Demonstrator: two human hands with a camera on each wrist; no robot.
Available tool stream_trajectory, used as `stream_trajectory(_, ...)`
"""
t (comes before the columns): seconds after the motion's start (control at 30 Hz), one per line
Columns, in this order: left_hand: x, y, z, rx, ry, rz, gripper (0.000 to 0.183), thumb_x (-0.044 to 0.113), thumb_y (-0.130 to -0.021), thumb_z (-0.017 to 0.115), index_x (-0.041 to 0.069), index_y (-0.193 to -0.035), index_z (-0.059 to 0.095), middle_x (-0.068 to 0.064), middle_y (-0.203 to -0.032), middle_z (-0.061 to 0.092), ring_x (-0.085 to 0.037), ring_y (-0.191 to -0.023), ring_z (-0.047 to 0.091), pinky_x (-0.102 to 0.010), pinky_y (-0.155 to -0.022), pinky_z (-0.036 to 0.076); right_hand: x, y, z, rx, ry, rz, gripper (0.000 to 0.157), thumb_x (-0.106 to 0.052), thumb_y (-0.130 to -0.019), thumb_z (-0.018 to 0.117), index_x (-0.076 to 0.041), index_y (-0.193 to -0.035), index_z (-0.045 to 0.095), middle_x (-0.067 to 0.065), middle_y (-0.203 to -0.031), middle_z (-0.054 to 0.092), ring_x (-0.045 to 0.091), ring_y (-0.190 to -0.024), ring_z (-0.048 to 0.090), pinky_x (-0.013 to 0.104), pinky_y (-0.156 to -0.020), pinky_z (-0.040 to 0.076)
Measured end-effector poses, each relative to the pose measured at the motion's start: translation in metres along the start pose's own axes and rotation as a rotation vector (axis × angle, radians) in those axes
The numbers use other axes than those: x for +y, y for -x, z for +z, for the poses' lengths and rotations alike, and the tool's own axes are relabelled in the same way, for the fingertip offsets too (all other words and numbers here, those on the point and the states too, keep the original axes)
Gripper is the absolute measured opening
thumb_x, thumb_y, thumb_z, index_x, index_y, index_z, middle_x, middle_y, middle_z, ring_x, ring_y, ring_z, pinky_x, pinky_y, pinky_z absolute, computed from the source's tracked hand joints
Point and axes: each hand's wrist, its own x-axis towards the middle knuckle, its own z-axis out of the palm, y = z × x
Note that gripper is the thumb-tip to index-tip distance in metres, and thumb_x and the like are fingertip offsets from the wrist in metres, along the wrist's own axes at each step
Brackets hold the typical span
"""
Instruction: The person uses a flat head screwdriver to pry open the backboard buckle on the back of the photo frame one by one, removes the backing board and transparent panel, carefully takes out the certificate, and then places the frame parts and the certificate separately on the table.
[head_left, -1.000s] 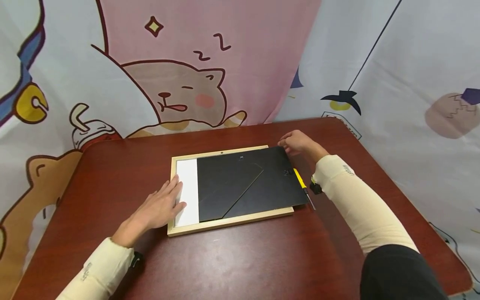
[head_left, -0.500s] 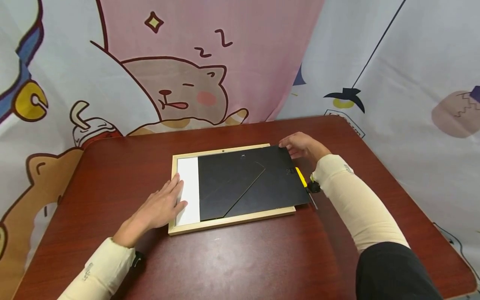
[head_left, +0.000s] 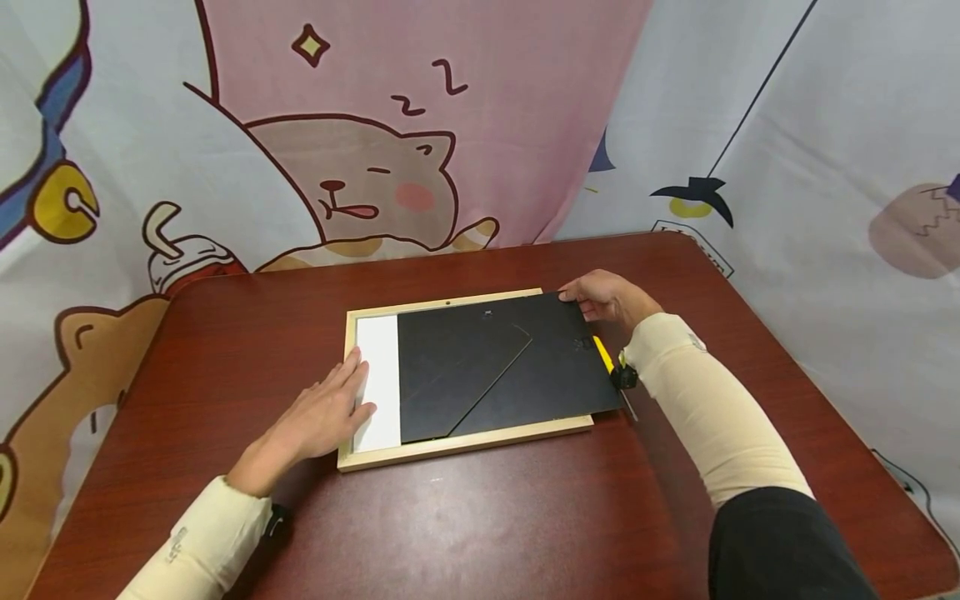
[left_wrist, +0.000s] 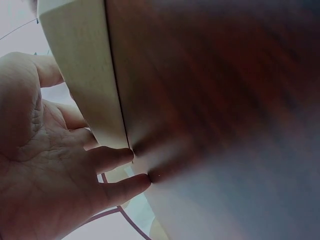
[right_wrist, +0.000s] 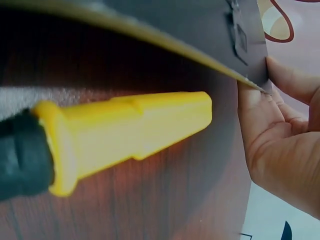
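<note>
— Pinched, thumb and fingers: right hand [head_left: 600,293] on the black board's far right corner, board [head_left: 495,375] raised there!
— Left hand [head_left: 318,417]?
— Fingers extended, touching the wooden frame [head_left: 487,440]. Board lies across it, overhanging its right end.

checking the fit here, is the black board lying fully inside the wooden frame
No, the black board juts out past the right end of the wooden frame.
</note>
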Motion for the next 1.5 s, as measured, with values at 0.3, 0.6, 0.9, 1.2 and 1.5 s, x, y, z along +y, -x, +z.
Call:
stream_trajectory(0.3, 0.001, -0.001, 0.001, 0.012, -0.009, 0.010, 0.069, 0.034, -0.100, 0.051, -0.003, -0.152, 0.025, -0.019, -0.162, 0.007, -0.042, -0.145, 0.022, -0.070, -0.102, 0.029, 0.004, 0.000, -0.003, -0.023, -0.064, -0.019, 0.036, -0.012, -0.100, 0.052, -0.002, -0.135, 0.050, 0.002, -0.092, 0.070, 0.019, -0.082, 0.069, 0.035, -0.076, 0.055)
stream_trajectory(0.6, 0.000, -0.001, 0.002, 0.004, -0.013, 0.000, 0.070, 0.034, -0.100, 0.051, -0.004, -0.152, 0.024, -0.019, -0.162, 0.007, -0.041, -0.145, 0.021, -0.070, -0.102, 0.029, 0.008, 0.005, -0.013, 0.027, -0.110, -0.033, 0.036, -0.011, -0.100, 0.054, -0.002, -0.134, 0.051, 0.002, -0.090, 0.072, 0.018, -0.082, 0.070, 0.036, -0.075, 0.056)
stream_trajectory(0.9, 0.001, 0.000, 0.001, 0.004, -0.014, 0.011, 0.069, 0.033, -0.100, 0.050, -0.006, -0.151, 0.023, -0.021, -0.162, 0.006, -0.040, -0.146, 0.020, -0.070, -0.102, 0.029, 0.016, 0.015, -0.030, 0.052, -0.134, -0.016, 0.046, -0.013, -0.100, 0.054, -0.003, -0.143, 0.043, -0.002, -0.092, 0.069, 0.014, -0.083, 0.068, 0.032, -0.077, 0.055)
stream_trajectory(1.2, 0.003, -0.001, 0.001, 0.007, -0.014, 0.019, 0.068, 0.033, -0.101, 0.048, -0.006, -0.151, 0.023, -0.022, -0.162, 0.006, -0.041, -0.145, 0.021, -0.070, -0.102, 0.030, 0.031, 0.022, -0.042, 0.147, -0.150, 0.018, 0.051, -0.016, -0.099, 0.056, -0.005, -0.147, 0.041, -0.006, -0.093, 0.063, 0.011, -0.082, 0.062, 0.027, -0.073, 0.051)
stream_trajectory(1.5, 0.005, 0.001, 0.000, 0.009, -0.015, 0.028, 0.067, 0.031, -0.102, 0.047, -0.005, -0.152, 0.022, -0.023, -0.161, 0.006, -0.044, -0.143, 0.025, -0.071, -0.100, 0.029, 0.040, 0.034, -0.050, 0.184, -0.233, 0.010, 0.054, -0.014, -0.100, 0.054, -0.004, -0.150, 0.037, -0.007, -0.090, 0.065, 0.008, -0.080, 0.065, 0.026, -0.074, 0.054)
